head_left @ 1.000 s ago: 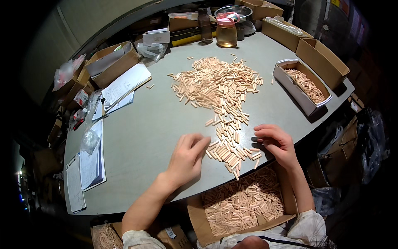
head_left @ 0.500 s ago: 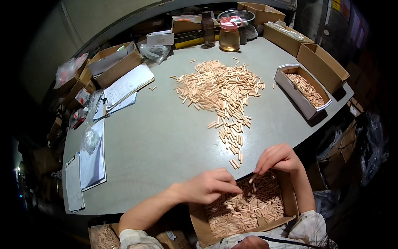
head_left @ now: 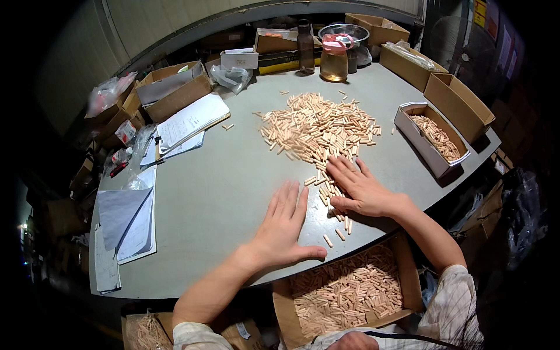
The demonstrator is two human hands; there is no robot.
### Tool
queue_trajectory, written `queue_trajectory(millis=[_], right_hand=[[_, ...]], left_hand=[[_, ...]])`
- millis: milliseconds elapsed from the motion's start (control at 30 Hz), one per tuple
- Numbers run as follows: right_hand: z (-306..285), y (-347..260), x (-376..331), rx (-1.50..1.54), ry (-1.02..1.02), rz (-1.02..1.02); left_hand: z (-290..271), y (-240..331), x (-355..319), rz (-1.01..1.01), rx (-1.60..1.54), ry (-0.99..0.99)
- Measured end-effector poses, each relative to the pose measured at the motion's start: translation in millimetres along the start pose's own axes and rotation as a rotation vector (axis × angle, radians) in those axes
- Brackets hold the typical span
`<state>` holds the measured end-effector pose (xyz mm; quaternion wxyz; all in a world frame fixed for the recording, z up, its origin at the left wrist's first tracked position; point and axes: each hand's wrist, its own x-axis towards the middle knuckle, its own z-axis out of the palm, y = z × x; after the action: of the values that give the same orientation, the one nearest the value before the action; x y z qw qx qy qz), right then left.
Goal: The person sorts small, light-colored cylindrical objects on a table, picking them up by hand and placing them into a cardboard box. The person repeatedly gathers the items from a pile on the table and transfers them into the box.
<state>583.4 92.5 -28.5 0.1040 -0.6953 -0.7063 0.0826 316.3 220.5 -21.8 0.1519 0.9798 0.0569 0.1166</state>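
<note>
A heap of small wooden dowels [head_left: 318,125] lies on the grey table [head_left: 204,216], trailing toward the near edge. My right hand [head_left: 363,191] rests flat over this trail with its fingers spread, touching dowels. Left of the trail, my left hand [head_left: 284,227] is stretched out low over the bare tabletop, fingers apart and slightly blurred; it holds nothing. Below the table edge, a cardboard box [head_left: 411,280] full of dowels sits against my body. A few single dowels [head_left: 328,240] lie near the edge between my hands.
At the right stands a long box [head_left: 429,166] with dowels, beside a brown carton [head_left: 461,108]. Clipboards with papers [head_left: 195,119] line the left side. A pink-lidded jug [head_left: 333,61] and a dark bottle [head_left: 305,46] stand at the back. Another box of dowels [head_left: 149,332] is low at left.
Both hands have left the box and moved up onto the table, opening out; the right now covers part of the dowel trail. The papers at left have lifted. The view has shifted slightly.
</note>
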Motion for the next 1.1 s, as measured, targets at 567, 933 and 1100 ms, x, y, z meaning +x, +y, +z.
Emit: queue_trajectory(millis=[567, 933, 1100], right_hand=[[0, -46, -76, -0.161, -0.079, -0.047], [-6, -36, -80, -0.128, -0.087, -0.059], [0, -14, -68, 0.028, 0.045, 0.139]], left_hand=[[4, 2, -3, -0.071, 0.039, -0.071], [2, 1, -2, -0.049, 0.069, -0.101], [0, -3, 3, -0.049, 0.089, -0.062]])
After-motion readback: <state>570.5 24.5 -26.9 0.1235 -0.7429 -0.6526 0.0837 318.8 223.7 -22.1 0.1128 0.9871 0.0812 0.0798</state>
